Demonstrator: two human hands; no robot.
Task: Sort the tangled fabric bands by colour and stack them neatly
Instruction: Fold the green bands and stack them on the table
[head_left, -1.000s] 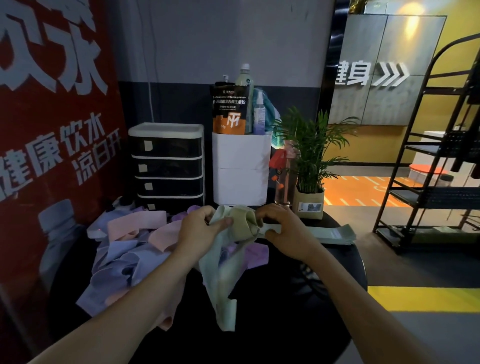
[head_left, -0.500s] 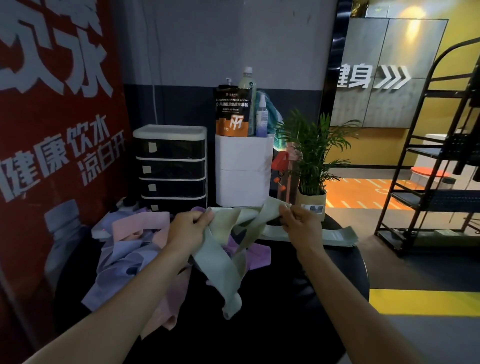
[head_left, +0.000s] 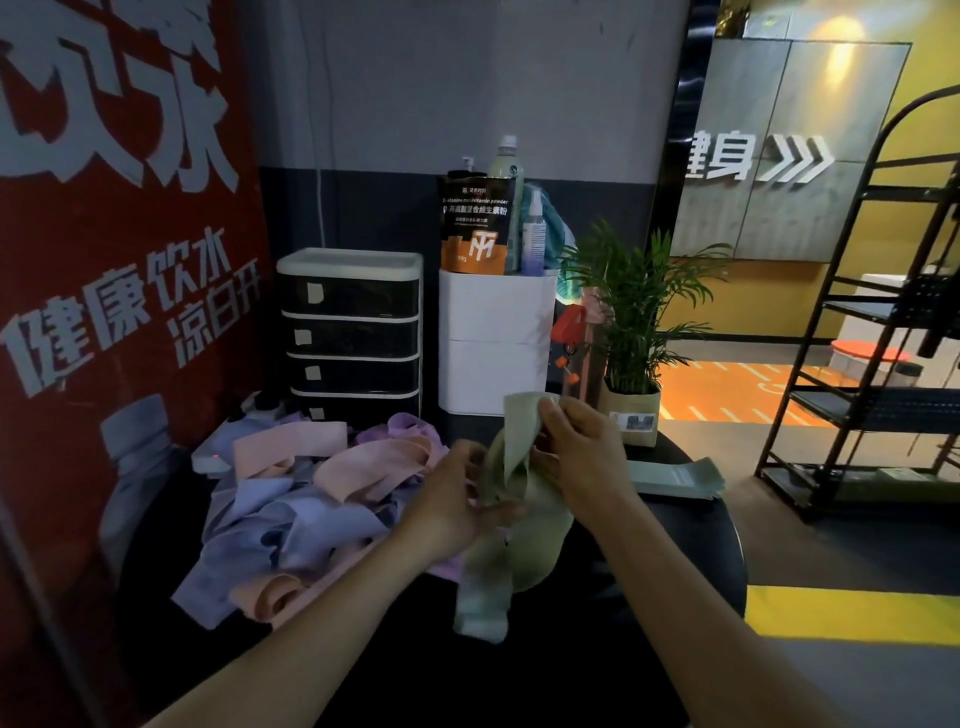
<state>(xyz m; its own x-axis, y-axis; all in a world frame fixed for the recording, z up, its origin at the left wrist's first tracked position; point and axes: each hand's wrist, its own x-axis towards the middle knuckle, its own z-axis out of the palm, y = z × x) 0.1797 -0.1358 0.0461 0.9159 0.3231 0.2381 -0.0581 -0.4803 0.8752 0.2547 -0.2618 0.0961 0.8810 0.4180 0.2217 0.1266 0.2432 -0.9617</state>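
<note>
- Hands meet above the dark round table: the right hand pinches the top of a green band between thumb and fingers, lifting it clear of the surface.
- The left hand sits just below and beside it, fingers spread loosely against the hanging fabric; whether it truly grips the band I cannot tell.
- The green band droops in folded loops, and its paler lower end trails down toward the table.
- A heap of tangled bands, pink, lilac and purple, lies to the left, close to the left forearm.
- A flat stack of green bands lies to the right, behind the right wrist; this looks like the destination.
- Risk: the loops may hide a second band or a twist, so laying it down unflattened could spoil a neat stack.
- Risk: the trailing end could drag a purple piece out of the heap.
- Risk: a light pinch on limp fabric could slip during smoothing.
</note>
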